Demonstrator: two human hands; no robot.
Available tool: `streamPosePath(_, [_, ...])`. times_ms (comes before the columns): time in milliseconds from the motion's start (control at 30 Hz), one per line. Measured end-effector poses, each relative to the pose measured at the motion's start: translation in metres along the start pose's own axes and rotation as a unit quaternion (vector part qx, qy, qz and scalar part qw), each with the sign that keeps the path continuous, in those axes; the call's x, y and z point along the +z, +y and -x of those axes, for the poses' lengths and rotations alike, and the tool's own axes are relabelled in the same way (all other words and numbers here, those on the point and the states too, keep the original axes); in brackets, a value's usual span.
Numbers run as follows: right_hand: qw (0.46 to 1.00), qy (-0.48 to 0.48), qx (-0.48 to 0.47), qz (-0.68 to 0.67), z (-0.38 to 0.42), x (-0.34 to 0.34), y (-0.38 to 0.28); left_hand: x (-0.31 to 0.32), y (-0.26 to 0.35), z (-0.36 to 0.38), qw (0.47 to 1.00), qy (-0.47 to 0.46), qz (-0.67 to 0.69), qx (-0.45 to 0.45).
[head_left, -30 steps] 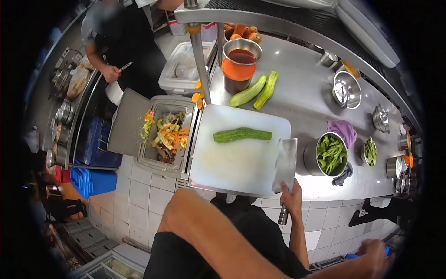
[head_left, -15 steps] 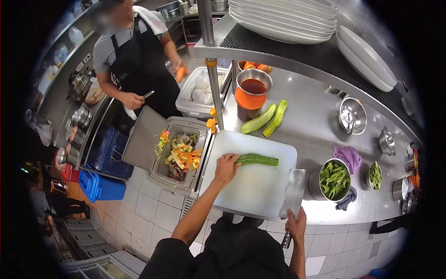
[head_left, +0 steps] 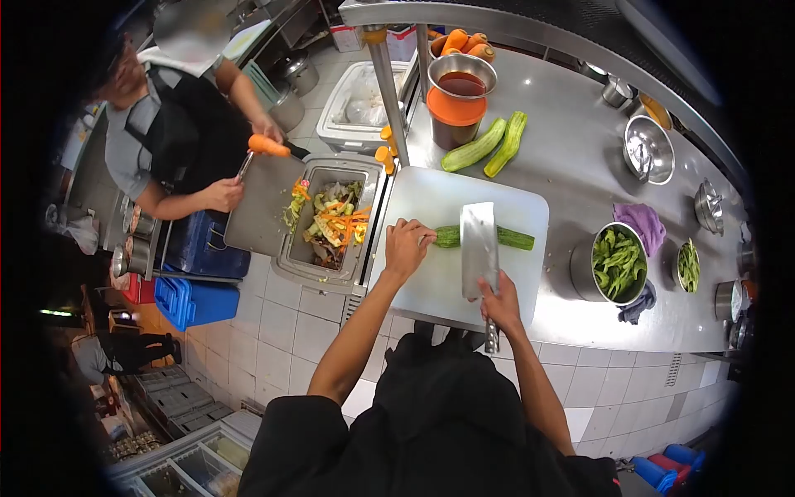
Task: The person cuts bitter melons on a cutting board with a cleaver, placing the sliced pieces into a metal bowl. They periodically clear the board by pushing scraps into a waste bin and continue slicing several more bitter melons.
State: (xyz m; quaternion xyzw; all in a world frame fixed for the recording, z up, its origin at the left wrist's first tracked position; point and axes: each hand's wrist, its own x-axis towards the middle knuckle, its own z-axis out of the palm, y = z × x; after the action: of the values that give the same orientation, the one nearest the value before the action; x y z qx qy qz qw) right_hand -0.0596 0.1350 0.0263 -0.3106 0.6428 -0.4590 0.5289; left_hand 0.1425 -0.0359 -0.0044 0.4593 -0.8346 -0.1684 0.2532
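A dark green zucchini lies crosswise on the white cutting board. Curled fingers of my left hand hold its left end. In my right hand is the handle of a cleaver, whose broad blade overlaps the zucchini's middle. Behind the board rest a paler green zucchini and a second pale zucchini, side by side on the steel counter.
A scrap bin full of peelings adjoins the board's left. Beyond it a co-worker holds a carrot and a peeling tool. A pot of cut green vegetables and a purple cloth stand right; a steel bowl tops an orange-rimmed container.
My right hand has brought the cleaver left from the board's edge to over the zucchini. The view has tilted down. The co-worker has brought carrot and tool together over the bin lid.
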Motion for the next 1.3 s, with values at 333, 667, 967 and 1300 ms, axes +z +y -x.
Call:
streamPosePath(333, [0.998, 0.02, 0.018, 0.057, -0.037, 0.038, -0.006, -0.003, 0.002, -0.006, 1.0, -0.001, -0.019, 0.022])
streamPosePath(667, [0.892, 0.047, -0.359, 0.271, 0.025, 0.025, 0.08, -0.007, 0.0, -0.007, 0.999, -0.007, -0.04, -0.014])
streamPosePath(967, [0.998, 0.019, -0.001, 0.061, -0.018, -0.007, 0.001, 0.003, 0.034, -0.008, 1.0, -0.013, -0.015, -0.01])
streamPosePath(1300, [0.982, -0.017, -0.043, 0.183, 0.014, 0.01, 0.048, 0.014, 0.032, -0.008, 0.999, 0.0, -0.03, -0.045])
